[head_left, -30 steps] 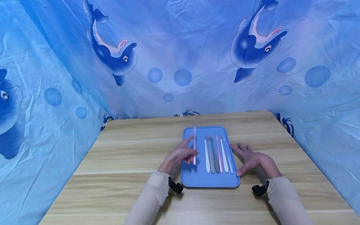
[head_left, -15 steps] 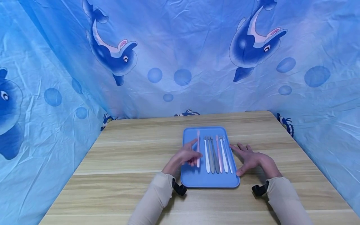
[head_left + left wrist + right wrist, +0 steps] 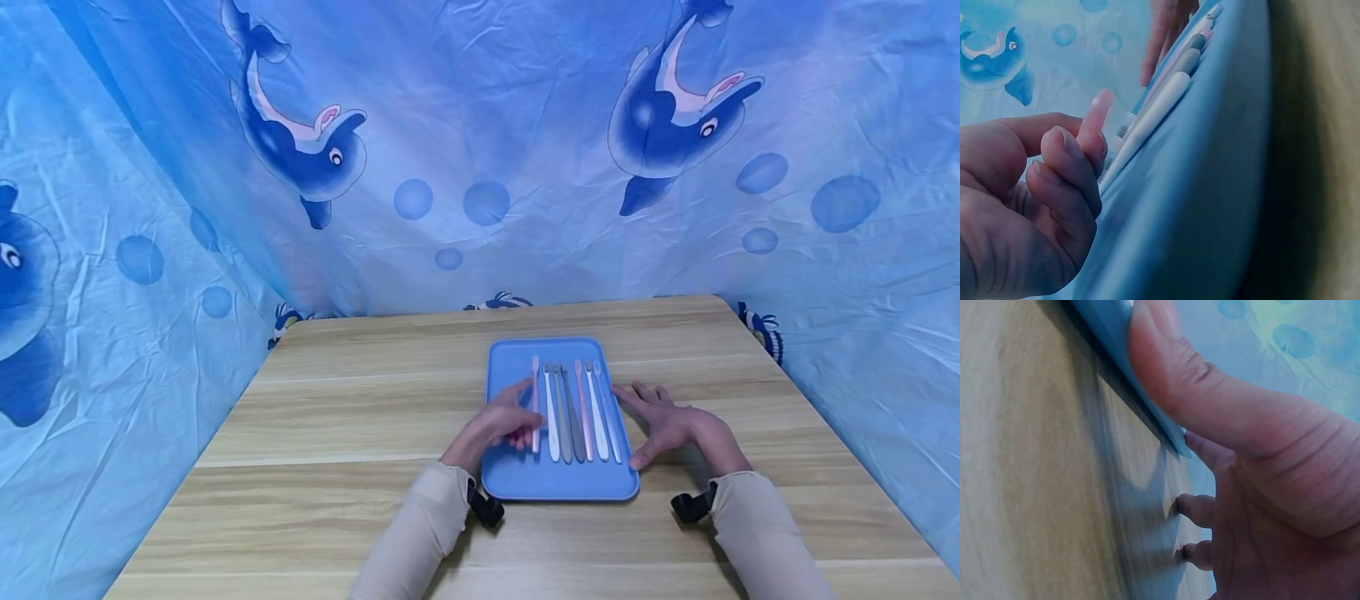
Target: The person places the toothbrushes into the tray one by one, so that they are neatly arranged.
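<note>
My left hand (image 3: 506,419) pinches a pink toothbrush (image 3: 536,371) over the left part of a blue tray (image 3: 558,485). Its rounded handle end (image 3: 1100,109) sticks out past the fingertips in the left wrist view. Just right of it, a white toothbrush (image 3: 553,432) begins a row of several lying side by side, heads away from me: a grey (image 3: 566,433), a dark grey (image 3: 577,435), another pink (image 3: 587,425), another white (image 3: 599,427) and a pale bluish one (image 3: 611,425). My right hand (image 3: 671,423) rests with spread fingers at the tray's right edge, thumb on the rim.
The tray lies on a wood-grain table (image 3: 337,433). Behind and beside the table hangs a blue curtain (image 3: 555,242) printed with dolphins and bubbles. A black wrist strap mount (image 3: 486,506) sits on the left sleeve, another (image 3: 693,505) on the right.
My left hand has carried the pink toothbrush rightward and a little toward me, close beside the row. My right hand has stayed in place at the tray's edge.
</note>
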Motion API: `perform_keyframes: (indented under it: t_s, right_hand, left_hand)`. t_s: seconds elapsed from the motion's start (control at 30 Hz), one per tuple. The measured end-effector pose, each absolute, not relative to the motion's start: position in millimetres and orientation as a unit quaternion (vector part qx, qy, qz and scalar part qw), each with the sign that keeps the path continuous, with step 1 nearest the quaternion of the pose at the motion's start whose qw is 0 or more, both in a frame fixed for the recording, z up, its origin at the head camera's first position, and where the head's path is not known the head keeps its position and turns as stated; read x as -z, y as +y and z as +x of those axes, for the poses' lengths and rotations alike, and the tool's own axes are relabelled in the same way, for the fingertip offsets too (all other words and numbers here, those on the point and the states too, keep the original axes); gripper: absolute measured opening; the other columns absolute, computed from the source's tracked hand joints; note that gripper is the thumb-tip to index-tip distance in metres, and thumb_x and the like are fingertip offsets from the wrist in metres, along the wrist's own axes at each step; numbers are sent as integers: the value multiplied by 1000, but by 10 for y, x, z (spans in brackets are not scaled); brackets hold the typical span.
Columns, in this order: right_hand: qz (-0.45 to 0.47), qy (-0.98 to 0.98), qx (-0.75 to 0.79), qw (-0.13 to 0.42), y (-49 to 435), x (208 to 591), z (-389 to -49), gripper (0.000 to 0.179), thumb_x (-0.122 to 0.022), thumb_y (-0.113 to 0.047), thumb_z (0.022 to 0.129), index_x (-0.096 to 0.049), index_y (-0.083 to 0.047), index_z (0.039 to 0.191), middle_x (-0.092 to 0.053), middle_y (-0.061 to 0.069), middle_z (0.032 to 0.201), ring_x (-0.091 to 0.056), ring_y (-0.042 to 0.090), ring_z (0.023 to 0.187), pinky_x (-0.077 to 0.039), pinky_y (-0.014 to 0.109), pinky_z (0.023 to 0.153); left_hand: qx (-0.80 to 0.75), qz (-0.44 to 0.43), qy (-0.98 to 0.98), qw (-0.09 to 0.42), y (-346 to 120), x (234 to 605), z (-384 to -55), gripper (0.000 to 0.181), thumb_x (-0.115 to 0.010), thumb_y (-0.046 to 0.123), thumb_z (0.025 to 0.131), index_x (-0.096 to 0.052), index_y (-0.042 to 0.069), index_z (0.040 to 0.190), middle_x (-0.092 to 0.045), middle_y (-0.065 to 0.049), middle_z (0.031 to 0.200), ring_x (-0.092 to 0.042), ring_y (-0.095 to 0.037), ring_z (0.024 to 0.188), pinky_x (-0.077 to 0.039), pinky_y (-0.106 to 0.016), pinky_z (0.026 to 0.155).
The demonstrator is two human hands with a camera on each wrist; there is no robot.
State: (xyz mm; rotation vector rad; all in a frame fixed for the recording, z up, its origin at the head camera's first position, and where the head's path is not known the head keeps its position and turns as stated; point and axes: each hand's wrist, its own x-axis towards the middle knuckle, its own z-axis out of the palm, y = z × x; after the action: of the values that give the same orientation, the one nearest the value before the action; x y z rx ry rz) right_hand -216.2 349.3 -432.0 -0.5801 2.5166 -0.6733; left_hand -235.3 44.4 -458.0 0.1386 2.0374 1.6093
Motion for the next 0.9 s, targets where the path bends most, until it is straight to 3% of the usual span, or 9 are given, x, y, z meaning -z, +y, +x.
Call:
perform_keyframes:
  t_s: [0.47,0.9]
  right_hand:
    - [-215,918,242,231,3492,4338,-2162,133,-87,-60,65,-10,-8,160,2,39,161,6,71,140,-9,92,99]
    - [-214,918,242,231,3503,4344,-2166,134,-87,-60,64,-9,-8,160,4,39,161,7,72,140,-8,92,100]
  left_hand:
    - [-592,38,761,263,476,4652,-2356,92,-69,5,88,-15,17,162,-59,-2,53,-50,-9,38,-41,-19,36]
    - [-529,46,823,201,553,4602,-2226,91,-68,7,90,-11,10,162,-57,-4,50,-49,-12,35,-40,-21,32]
